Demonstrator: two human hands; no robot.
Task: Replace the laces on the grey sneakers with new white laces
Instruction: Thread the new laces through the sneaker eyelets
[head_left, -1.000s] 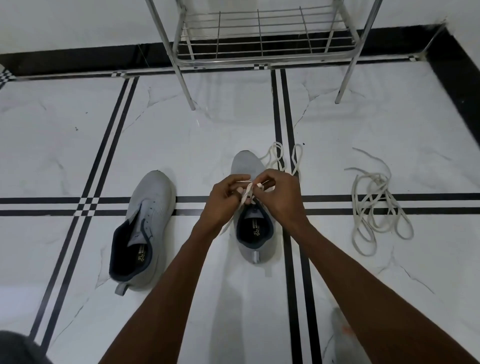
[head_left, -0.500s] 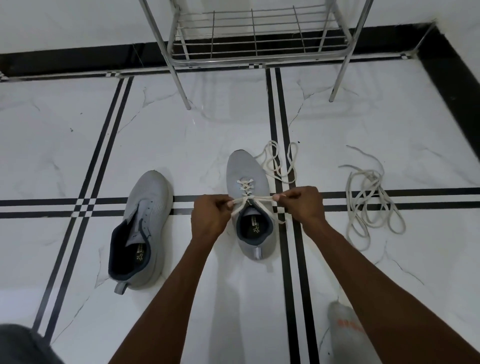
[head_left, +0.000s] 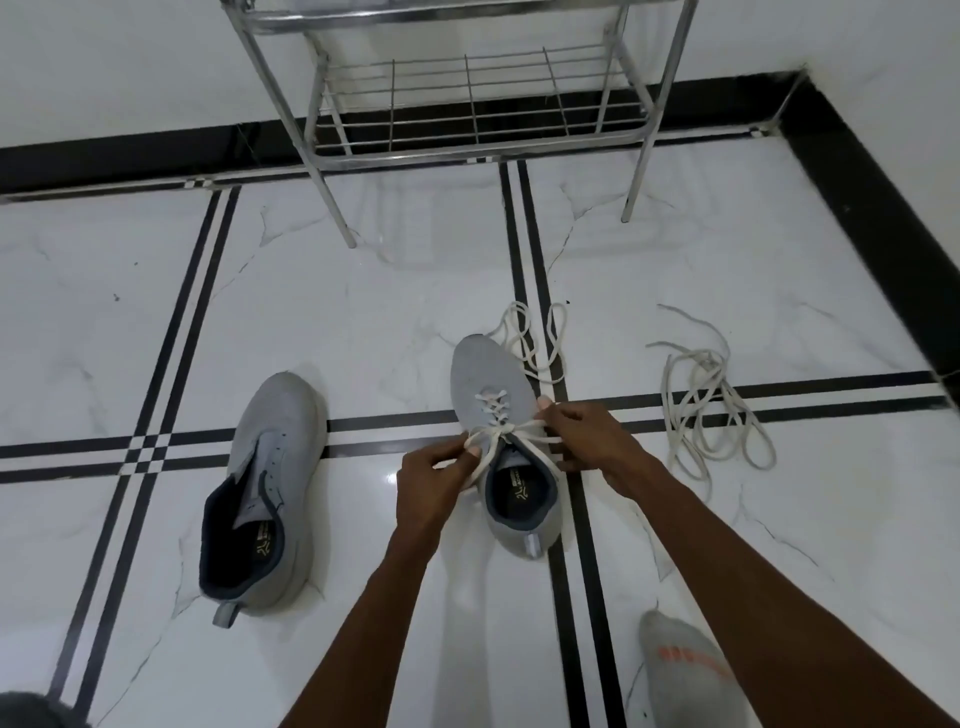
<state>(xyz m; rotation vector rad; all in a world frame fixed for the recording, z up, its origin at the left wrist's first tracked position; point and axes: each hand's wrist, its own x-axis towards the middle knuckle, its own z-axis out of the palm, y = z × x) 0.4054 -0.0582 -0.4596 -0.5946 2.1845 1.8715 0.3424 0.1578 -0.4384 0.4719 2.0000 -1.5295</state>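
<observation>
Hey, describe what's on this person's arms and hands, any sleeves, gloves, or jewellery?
Both forearms are bare to the frame edge: no sleeves show. The left hand and right hand wear no gloves, and no rings, watch or bracelet are visible.

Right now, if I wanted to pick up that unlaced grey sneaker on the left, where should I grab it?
Probably the heel collar of the unlaced sneaker, from the near side. It lies on the floor with its heel and pull tab toward the person and its mouth gaping open, so fingers can likely hook inside the rim. Both hands are busy on the other shoe.
</observation>
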